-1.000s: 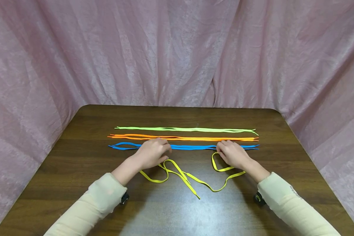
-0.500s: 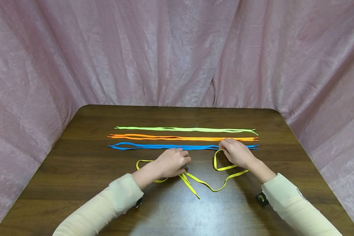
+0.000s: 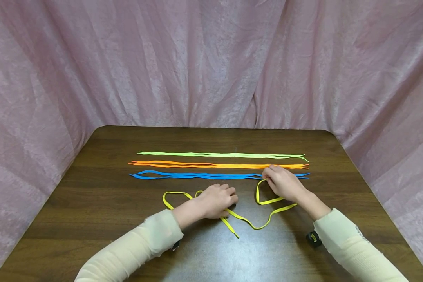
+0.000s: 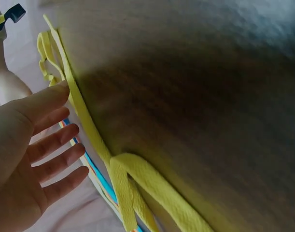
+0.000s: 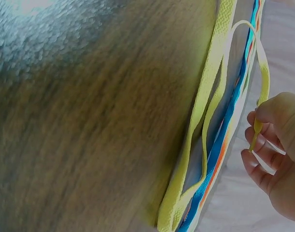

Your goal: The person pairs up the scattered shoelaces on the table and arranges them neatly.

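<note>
A yellow shoelace (image 3: 246,220) lies in loose loops on the near side of the table, one tipped end pointing toward the front. My left hand (image 3: 216,201) is over its middle. In the left wrist view the fingers of my left hand (image 4: 29,150) are extended and spread, and the thumb tip is at the lace; whether it touches cannot be told. Between thumb and fingertips my right hand (image 3: 284,183) pinches the other end of the lace, beside the blue laces. The right wrist view shows that tip (image 5: 256,137) sticking out of the pinch.
Beyond the hands, blue laces (image 3: 197,175), orange laces (image 3: 211,165) and light green laces (image 3: 218,155) lie straight in parallel rows across the brown wooden table (image 3: 74,219). A pink curtain (image 3: 211,62) hangs around the table's far side.
My left hand has moved right and nearer, from the blue laces to the middle of the yellow shoelace. My right hand has shifted slightly right, with the lace end showing at its fingertips.
</note>
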`<state>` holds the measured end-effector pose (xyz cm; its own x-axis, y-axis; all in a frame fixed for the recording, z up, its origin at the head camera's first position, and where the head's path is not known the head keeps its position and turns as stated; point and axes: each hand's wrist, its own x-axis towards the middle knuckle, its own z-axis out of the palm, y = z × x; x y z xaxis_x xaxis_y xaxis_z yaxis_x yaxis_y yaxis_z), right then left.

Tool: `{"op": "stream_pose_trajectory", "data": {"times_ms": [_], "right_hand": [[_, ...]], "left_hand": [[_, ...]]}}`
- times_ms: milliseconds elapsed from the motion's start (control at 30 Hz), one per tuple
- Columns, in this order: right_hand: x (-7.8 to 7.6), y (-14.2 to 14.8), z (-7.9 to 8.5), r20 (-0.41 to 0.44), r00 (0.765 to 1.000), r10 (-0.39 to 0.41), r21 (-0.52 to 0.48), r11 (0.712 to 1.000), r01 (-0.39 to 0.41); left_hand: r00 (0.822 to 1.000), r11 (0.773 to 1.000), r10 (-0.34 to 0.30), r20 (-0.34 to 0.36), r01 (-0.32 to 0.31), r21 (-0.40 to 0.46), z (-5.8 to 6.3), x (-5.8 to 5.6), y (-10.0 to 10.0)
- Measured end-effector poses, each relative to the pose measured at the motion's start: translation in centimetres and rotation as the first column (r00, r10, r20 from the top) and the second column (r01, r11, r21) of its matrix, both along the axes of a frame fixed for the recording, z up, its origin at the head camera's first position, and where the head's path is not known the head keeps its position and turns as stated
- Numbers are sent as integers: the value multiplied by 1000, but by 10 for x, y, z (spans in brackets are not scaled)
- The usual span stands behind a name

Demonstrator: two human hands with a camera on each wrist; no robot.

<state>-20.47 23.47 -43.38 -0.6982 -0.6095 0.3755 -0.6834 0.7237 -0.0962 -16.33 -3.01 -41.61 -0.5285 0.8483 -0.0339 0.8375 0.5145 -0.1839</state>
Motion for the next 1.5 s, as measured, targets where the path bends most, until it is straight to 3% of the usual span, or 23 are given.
{"op": "stream_pose_trajectory", "data": {"times_ms": [167, 433, 600, 733, 900, 1133, 1500], "right_hand": [[1, 0, 1, -3, 1000, 1, -6, 1000, -1], [0, 2, 2, -18, 1000, -3, -27, 1000, 2], [0, 2, 3, -32, 999, 1, -25, 1000, -2], [1, 3, 5, -69, 998, 2, -13, 1000, -3], [2, 7, 6, -160, 987, 17, 24, 1000, -13], [3, 16, 8, -233, 972, 13, 75, 997, 5], [7, 30, 16, -248, 969, -11, 98, 994, 36]], "left_hand": [[1000, 1000, 0, -1, 0, -6, -3, 1, 5], [998, 1000, 6, 59, -5, -13, -2, 4, 12], [999, 1000, 9, 37, -9, -26, -4, 7, 13], [1000, 1000, -22, -20, 21, -19, -3, 10, 11], [994, 992, -44, -102, 55, 111, 4, 9, 5], [984, 950, -7, -179, 62, 307, 20, 1, -11], [965, 915, 115, -235, -10, 403, 32, -12, -67]]}}
